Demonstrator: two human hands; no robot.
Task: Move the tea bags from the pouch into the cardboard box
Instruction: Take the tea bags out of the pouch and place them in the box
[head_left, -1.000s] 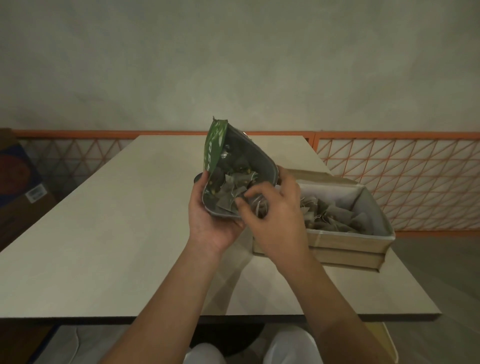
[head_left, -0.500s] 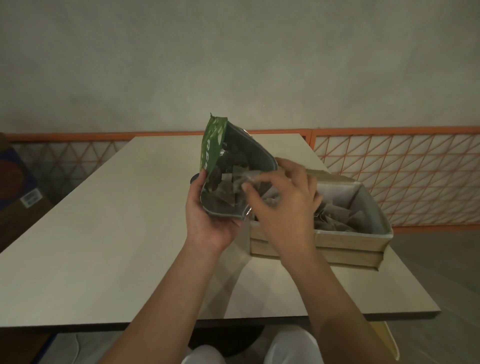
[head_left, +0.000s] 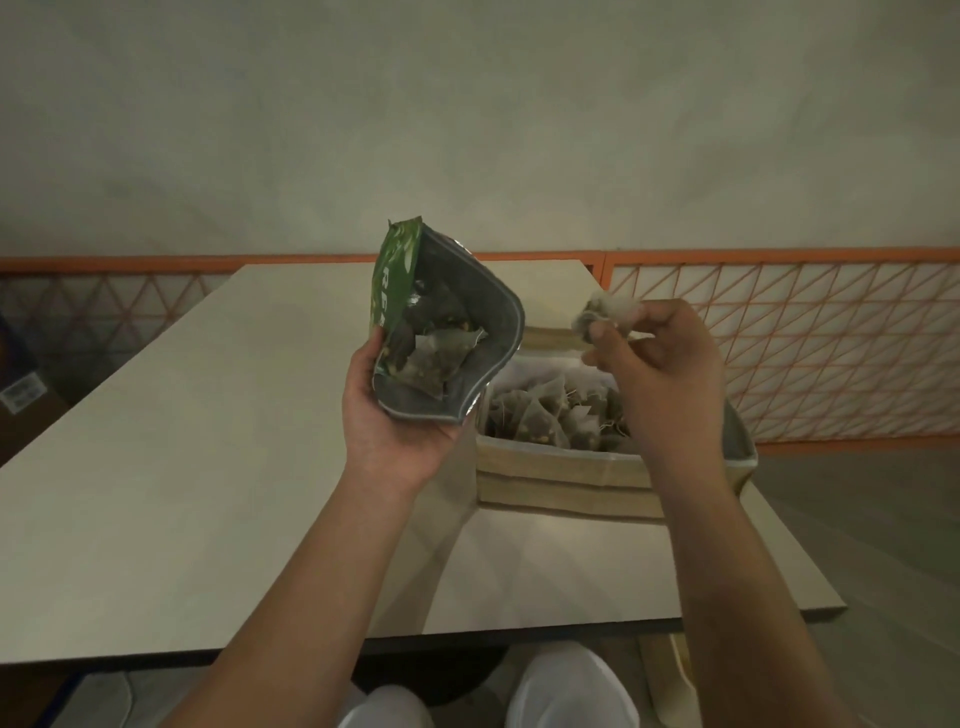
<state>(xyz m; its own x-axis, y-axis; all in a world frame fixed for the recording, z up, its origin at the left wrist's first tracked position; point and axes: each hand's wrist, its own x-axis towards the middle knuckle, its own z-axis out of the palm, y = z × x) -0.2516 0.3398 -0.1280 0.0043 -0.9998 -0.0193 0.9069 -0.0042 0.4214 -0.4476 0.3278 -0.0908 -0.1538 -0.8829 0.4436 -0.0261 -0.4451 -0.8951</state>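
Observation:
My left hand (head_left: 387, 421) grips the lower part of a green pouch (head_left: 397, 278) with a silver lining, held open and tilted toward me above the table; pyramid tea bags (head_left: 436, 358) show inside it. To its right stands the cardboard box (head_left: 561, 475), open, with several tea bags (head_left: 540, 421) piled in it. My right hand (head_left: 660, 364) hovers above the box's far side and pinches one tea bag (head_left: 605, 314) between thumb and fingertips.
The beige table (head_left: 208, 441) runs back to an orange lattice railing (head_left: 779, 338) under a plain wall. A cardboard carton (head_left: 21, 395) sits on the floor at far left. My knees (head_left: 566, 686) show below the table's front edge.
My right hand has drawn one tea bag out of the pouch's mouth and carried it up and right, over the box. My left hand has lifted the pouch slightly.

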